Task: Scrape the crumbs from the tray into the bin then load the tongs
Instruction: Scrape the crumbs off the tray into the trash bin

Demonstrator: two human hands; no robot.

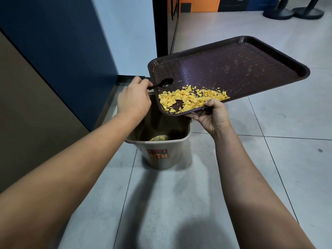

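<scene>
One tray (pixel 251 69), tilted over one bin (pixel 161 155). Right hand (pixel 212 115) grips its near edge; left hand (pixel 133 99) grips one spoon (pixel 166 83). Crumbs (pixel 190 99) heaped at the low corner.

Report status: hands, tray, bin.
Left hand grips black spoon on tray; right hand tilts tray. Crumbs piled at low edge, over bin. Nothing obstructing.

A canteen or eatery: brown serving tray (pixel 251 65), grey floor tiles (pixel 287 123); pedestal table bases (pixel 294 12) (far back).
</scene>
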